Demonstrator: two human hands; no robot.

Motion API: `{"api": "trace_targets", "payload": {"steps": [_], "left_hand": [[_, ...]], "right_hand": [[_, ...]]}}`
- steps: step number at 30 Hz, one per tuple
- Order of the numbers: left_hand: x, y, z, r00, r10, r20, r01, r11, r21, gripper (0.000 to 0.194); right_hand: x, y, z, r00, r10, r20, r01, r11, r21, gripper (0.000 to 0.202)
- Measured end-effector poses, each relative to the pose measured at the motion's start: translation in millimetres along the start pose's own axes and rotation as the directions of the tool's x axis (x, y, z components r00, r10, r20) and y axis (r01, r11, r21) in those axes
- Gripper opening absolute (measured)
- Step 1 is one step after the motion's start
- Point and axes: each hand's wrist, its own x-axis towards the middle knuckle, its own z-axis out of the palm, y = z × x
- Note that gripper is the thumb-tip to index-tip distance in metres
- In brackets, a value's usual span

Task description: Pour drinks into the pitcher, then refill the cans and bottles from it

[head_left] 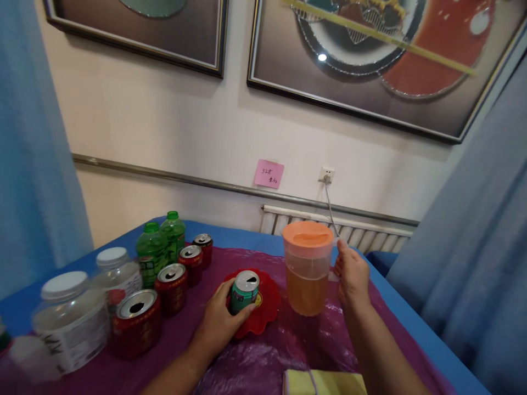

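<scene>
My left hand (220, 316) is wrapped round a small green drink can (242, 296), whose top shows a dark opening. The can is upright over a red scalloped plate (267, 314); whether its base touches the plate is hidden. To the right, my right hand (353, 272) grips the handle of a clear pitcher (308, 274) with an orange lid. Amber liquid fills the pitcher to roughly two thirds. It stands upright beside the plate, and I cannot tell whether it rests on the table or is slightly raised.
Several red cans (138, 326) line the left, beside green bottles (152, 249) and clear jars with white lids (72, 323). A folded yellow cloth (329, 383) lies at the near edge. Behind the purple-covered table (247, 367) are a radiator (370, 233) and a plugged-in cord (330, 206).
</scene>
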Motion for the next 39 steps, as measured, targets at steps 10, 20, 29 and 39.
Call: {"api": "trace_targets", "payload": {"steps": [10,20,29,39], "left_hand": [[-7,-1,-2.3,0.999,0.004,0.044,-0.004,1.0,0.015,0.063],[-11,5,-0.3,0.996,0.022,0.082,-0.026,0.998,0.053,0.055],[-13,1,0.9,0.996,0.009,0.094,-0.017,0.996,0.09,0.06],[-15,-5,3.0,0.997,0.004,0.08,-0.013,0.994,0.113,0.067]], "right_hand": [[-19,-9,3,0.998,-0.066,0.018,0.067,0.993,-0.097,0.06],[-12,-15,-13,0.987,-0.106,0.123,0.142,0.931,-0.336,0.058],[-3,5,-16,0.979,-0.047,0.199,0.123,0.912,-0.391,0.059],[-2,20,-13,0.961,0.044,0.271,0.05,0.943,-0.329,0.059]]}}
